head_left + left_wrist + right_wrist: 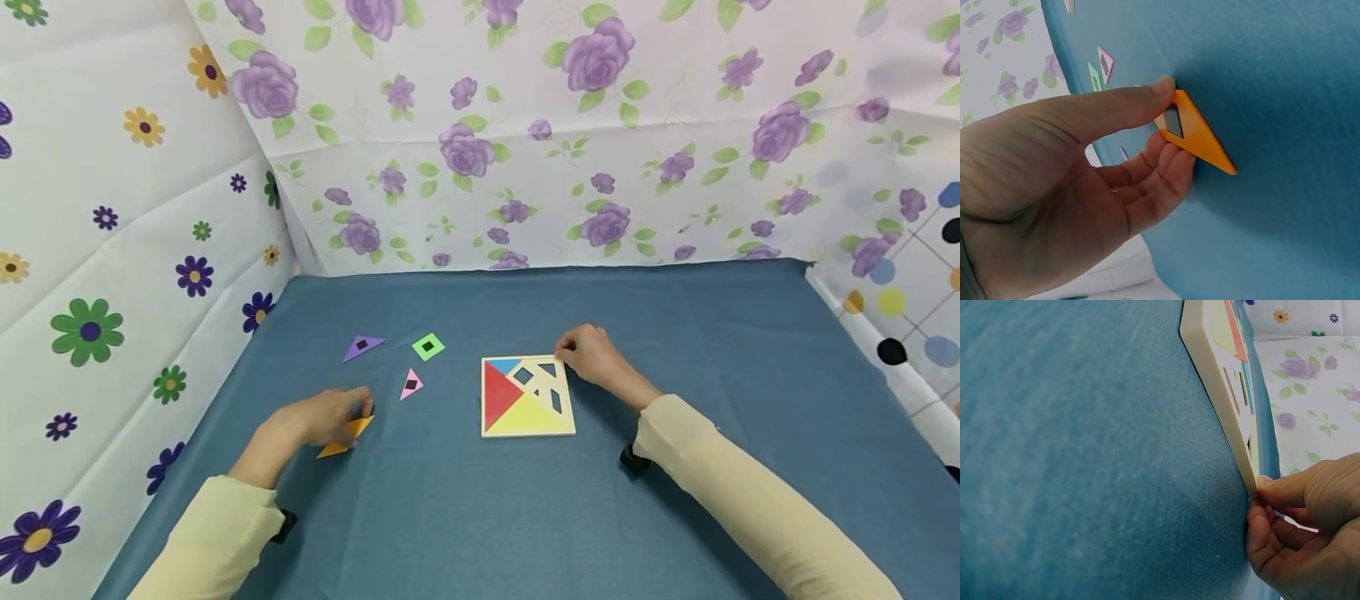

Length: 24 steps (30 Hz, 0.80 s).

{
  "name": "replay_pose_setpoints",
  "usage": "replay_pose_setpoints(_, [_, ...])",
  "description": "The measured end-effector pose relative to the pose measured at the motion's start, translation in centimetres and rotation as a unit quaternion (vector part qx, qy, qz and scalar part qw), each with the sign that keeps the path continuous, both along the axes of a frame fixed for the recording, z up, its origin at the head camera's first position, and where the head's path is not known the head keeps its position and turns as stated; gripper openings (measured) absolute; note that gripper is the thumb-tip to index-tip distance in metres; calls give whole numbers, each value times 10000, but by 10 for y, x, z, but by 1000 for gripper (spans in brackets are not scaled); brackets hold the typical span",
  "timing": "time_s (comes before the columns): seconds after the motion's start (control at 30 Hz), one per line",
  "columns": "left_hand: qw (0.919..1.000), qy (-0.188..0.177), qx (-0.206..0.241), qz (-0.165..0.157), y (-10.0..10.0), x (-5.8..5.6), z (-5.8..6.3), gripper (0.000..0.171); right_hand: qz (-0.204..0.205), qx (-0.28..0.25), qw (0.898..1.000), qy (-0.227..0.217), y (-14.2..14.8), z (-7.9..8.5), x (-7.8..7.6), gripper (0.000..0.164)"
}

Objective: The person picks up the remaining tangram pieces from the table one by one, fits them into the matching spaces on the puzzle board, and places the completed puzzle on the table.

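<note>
My left hand [318, 417] pinches an orange parallelogram tangram piece [1200, 137] between thumb and fingers, slightly above the blue cloth; a dark square marks its face. My right hand [596, 358] grips the far right corner of a pale tangram board [528, 434] with thumb and fingertips. In the board lie a red triangle [498, 396], a yellow triangle [540, 418] and a blue triangle [502, 366]. Its upper right part shows several dark shaped openings. Loose on the cloth beyond the left hand are a purple triangle [352, 350], a green square [418, 347] and a pink triangle [414, 377].
A blue cloth [450, 517] covers the table. White flowered sheets [465, 208] hang along the back and both sides. A dark wrist strap [633, 460] shows below the right sleeve, another [285, 527] by the left cuff.
</note>
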State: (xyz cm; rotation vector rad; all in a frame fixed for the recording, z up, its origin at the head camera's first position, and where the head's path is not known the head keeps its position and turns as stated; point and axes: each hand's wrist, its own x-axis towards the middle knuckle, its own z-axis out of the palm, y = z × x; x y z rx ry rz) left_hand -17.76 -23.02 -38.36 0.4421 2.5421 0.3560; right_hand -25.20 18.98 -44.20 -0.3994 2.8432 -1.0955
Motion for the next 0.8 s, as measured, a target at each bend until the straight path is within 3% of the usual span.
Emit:
replay_pose_setpoints(0.2, [9995, -70, 188, 236, -2, 2, -2, 36, -40, 24, 10000, -24, 0, 0, 0, 12])
replay_pose_setpoints(0.5, [9996, 237, -66, 102, 0, 5, -5, 19, -47, 32, 10000, -50, -1, -1, -1, 13])
replay_pose_setpoints(0.7, [9985, -146, 91, 528, -1, 9, -8, 8, 73, 105, 9999, 90, 1, -1, -1, 12])
replay_pose_setpoints(0.8, [9975, -112, 255, 653, -3, 11, -9, 9, 70, 139, 9998, 127, 0, -1, -1, 12])
